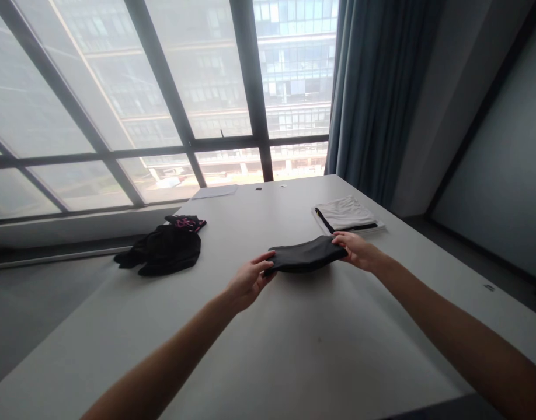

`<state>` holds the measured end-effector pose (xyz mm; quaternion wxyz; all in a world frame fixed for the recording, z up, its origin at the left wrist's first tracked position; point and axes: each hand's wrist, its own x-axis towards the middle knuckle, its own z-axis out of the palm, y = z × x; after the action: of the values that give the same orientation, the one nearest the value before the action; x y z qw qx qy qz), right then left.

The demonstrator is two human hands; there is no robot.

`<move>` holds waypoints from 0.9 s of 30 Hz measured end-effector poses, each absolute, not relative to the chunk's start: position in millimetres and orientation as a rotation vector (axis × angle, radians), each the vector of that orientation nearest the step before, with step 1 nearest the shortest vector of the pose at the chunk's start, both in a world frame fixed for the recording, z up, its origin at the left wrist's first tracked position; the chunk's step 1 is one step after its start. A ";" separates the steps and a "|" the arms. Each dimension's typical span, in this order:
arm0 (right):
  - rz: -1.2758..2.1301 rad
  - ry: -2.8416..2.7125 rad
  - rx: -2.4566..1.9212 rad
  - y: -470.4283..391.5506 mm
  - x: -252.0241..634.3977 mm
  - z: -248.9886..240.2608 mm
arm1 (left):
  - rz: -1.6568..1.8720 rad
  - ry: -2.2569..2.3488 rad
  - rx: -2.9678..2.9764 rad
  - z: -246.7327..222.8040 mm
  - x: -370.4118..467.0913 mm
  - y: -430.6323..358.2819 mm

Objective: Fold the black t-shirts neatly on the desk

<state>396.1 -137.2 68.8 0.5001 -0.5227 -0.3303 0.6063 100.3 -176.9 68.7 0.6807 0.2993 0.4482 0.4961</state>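
A folded black cloth [307, 254] is stretched between my two hands, a little above the white table [259, 350]. My left hand [249, 280] pinches its left end, thumb on top and fingers beneath. At the opposite end, my right hand [354, 249] is closed on the right corner. The cloth sags slightly along its front edge and casts a shadow below. What kind of garment it is, if any, I cannot make out.
A crumpled black garment [171, 248] with a pink-patterned part lies on the left of the table. Beyond my right hand is a folded white cloth [344, 213] with a black edge. A flat white sheet [215, 191] lies at the far end, before the windows and a blue curtain [377, 93].
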 end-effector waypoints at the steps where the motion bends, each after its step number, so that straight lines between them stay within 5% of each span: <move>1: 1.435 -0.777 -1.243 -135.1 404.0 77.0 | 1.119 0.970 0.674 78.7 107.7 -173.8; 16: 1.033 -0.800 -1.014 8.4 548.9 185.4 | 1.193 0.597 1.102 168.2 263.7 3.7; 27: 1.041 -0.850 -1.508 64.0 604.1 49.9 | 1.034 0.999 1.585 13.4 318.8 69.7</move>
<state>604.1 64.0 49.9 0.5316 -0.6323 -0.3564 0.4365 318.8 69.7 13.4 0.4803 0.6498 0.4094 0.4237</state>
